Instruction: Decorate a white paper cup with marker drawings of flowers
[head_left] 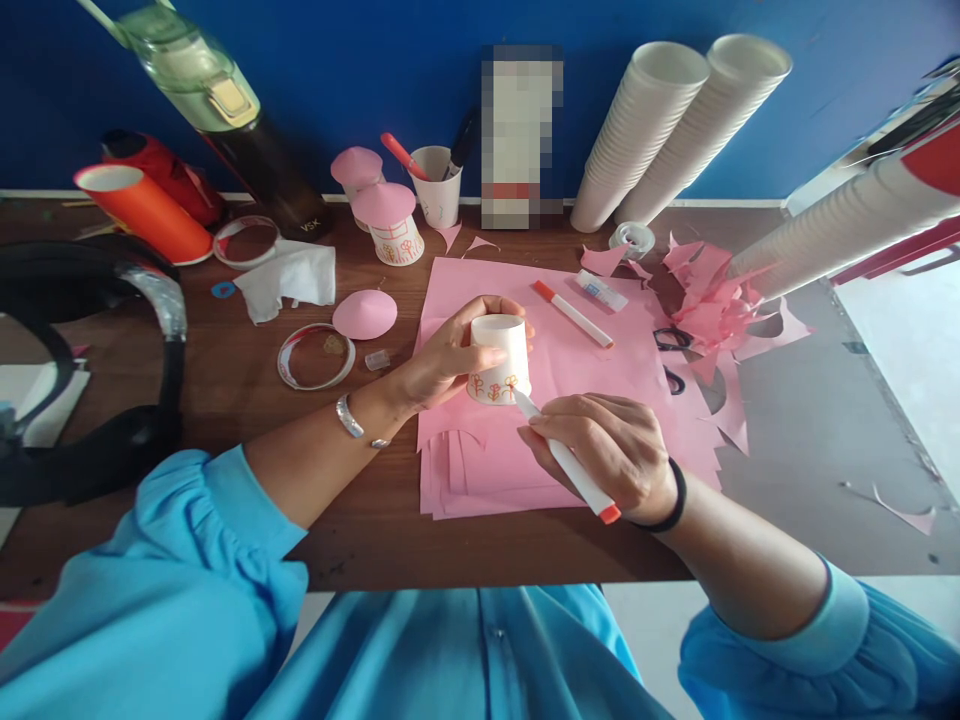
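Note:
My left hand (450, 350) is closed around a white paper cup (499, 345), held above pink paper sheets (517, 480). Small orange-red and yellow flowers are drawn near the cup's lower rim. In my right hand (607, 445) is a white marker (574, 470) with an orange-red end, its tip at the flowers on the cup. A second marker (574, 313) with an orange cap lies on the pink paper beside a glue stick (601, 291). Partly under the paper scraps, black scissors handles (673, 340) show.
Pink-roofed cups (397, 240), a pink paper cone (364, 315) and tape rolls (316, 357) are to the left. Stacked paper cups (641, 130) lean on the blue wall. Pink scraps (720, 300) lie right; a bottle (240, 130) and black headphones (169, 370) stand left.

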